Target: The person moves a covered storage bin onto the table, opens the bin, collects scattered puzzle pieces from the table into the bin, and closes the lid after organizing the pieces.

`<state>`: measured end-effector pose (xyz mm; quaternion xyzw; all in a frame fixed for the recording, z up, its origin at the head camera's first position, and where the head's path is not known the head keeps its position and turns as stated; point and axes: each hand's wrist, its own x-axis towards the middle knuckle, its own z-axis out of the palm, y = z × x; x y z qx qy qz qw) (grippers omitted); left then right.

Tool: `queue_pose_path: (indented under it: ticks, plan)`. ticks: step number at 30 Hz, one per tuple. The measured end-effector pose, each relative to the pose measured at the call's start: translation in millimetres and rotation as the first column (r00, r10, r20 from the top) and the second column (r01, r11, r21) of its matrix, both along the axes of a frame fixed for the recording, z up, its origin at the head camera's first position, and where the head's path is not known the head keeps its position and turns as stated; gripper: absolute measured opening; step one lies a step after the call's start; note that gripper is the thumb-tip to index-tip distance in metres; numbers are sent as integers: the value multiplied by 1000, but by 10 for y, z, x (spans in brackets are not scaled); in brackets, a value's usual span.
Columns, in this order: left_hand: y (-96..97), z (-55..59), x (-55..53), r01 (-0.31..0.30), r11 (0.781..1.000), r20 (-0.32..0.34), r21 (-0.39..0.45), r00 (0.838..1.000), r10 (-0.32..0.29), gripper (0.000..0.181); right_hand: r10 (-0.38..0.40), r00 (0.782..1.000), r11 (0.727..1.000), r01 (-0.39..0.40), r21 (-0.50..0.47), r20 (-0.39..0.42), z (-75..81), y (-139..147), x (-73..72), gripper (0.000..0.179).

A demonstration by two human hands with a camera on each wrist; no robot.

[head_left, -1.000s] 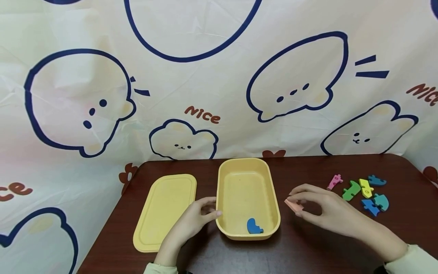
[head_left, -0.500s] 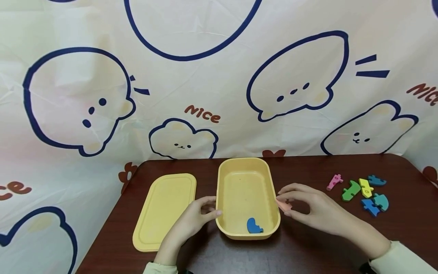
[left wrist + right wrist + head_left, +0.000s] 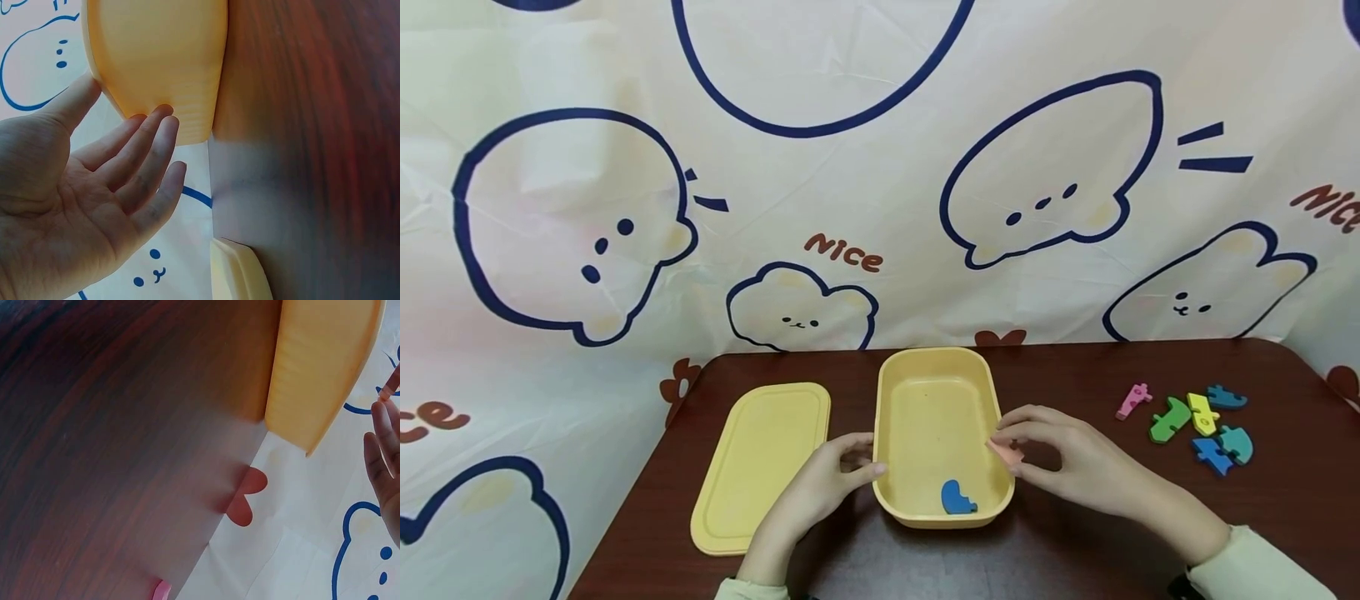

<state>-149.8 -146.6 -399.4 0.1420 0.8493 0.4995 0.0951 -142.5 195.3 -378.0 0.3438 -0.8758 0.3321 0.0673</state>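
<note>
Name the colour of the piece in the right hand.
The piece is pale salmon pink, seen best in the head view.

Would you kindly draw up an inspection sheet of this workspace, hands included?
Surface: dark wood-grain table.
Job's things: yellow container with one blue piece at its near end; yellow lid flat to its left; six loose pieces at right.
Clutter: nothing seen.
Left hand: holds the container's left wall, thumb at the rim.
Right hand: pinches a salmon-coloured piece at the right rim.
Cables: nothing seen.
Surroundings: white cloth printed with cartoons and "Nice".
</note>
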Motion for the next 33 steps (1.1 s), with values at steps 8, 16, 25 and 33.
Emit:
queue_pose_path:
  ticks: [8, 16, 25, 33]
  plan:
    - [-2, -5, 0, 4, 1000, 3, 7, 1000, -4, 46, 17, 999, 1000, -17, -6, -34, -36, -94, -27, 44]
    - [1, -5, 0, 4, 1000, 6, 8, 1000, -4, 45, 49, 994, 998, -54, -39, -101, -105, -218, -62, 37]
    - [3, -2, -1, 6, 1000, 4, 5, 1000, -6, 45, 59, 994, 997, -64, -40, -96, -163, -312, -81, 33]
    - [4, 6, 11, 1, 1000, 4, 0, 1000, -1, 44, 61, 996, 996, -66, -64, -66, -204, -392, -105, 30]
